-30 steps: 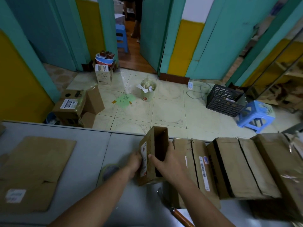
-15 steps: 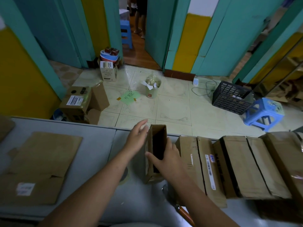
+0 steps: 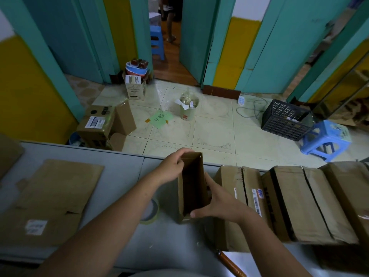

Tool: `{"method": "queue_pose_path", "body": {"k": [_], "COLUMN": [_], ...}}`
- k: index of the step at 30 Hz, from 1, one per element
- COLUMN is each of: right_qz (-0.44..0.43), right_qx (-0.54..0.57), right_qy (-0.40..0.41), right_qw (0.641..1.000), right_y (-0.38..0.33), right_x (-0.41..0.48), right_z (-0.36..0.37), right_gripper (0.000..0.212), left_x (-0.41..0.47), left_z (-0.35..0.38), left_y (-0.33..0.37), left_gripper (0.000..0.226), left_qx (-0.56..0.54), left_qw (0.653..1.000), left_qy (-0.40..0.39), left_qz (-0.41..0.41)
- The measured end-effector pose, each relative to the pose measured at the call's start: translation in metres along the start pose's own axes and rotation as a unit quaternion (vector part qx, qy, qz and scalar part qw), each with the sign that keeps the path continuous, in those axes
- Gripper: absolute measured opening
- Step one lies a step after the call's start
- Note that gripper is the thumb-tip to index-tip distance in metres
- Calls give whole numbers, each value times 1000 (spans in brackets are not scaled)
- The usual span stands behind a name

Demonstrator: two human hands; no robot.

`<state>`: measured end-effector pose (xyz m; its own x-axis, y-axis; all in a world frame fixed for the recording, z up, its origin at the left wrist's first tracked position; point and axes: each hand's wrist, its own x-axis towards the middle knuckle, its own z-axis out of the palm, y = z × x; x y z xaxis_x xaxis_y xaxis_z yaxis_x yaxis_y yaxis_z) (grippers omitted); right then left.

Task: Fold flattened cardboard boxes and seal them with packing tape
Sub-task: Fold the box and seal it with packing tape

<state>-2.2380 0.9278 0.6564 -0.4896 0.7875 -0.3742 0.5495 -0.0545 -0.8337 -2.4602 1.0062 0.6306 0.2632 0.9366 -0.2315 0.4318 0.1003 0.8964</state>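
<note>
Fingers [image 3: 179, 161] of your left hand [image 3: 171, 168] are curled over the far top edge of the small box [image 3: 191, 186] and they grip it. Your right hand [image 3: 219, 204] holds the same box from the right side: the thumb lies across the near lower corner, and the other fingers go along the right wall, partly hidden behind it. The small box stands on the grey table [image 3: 123, 176] between your two hands, with its open side turned up toward you, and the inside is dark. Just left of it lies a roll of tape [image 3: 151, 211], half covered by your left forearm. Further left, well apart, a flat cardboard sheet [image 3: 52, 200] with a white label lies on the table. On the right, just beside your right hand, a row of boxes [image 3: 289, 202] lies side by side. Near the table's front edge an orange handle [image 3: 231, 264] shows.
</note>
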Motion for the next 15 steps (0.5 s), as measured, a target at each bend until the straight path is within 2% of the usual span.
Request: {"method": "queue_pose_path", "body": {"k": [3, 7, 11, 15], "right_qz": [-1, 6, -17, -30], "right_qx": [-14, -63, -91, -89], "right_qy": [9, 106, 144, 164], "right_qw": [1000, 992, 985, 982], "right_y": [-2, 0, 2, 3], "right_x": [-1, -1, -2, 0], "right_z": [-1, 5, 11, 23], "right_gripper": [104, 92, 91, 87], "left_x": [1, -1, -4, -9], "left_z": [0, 0, 3, 12], "left_y": [-2, -7, -12, -12], "left_gripper": [56, 51, 51, 37], "left_qx": [7, 47, 87, 52], "left_qw": [1000, 998, 995, 997], "left_qy": [-7, -12, 3, 8], "left_qz": [8, 32, 43, 48]}}
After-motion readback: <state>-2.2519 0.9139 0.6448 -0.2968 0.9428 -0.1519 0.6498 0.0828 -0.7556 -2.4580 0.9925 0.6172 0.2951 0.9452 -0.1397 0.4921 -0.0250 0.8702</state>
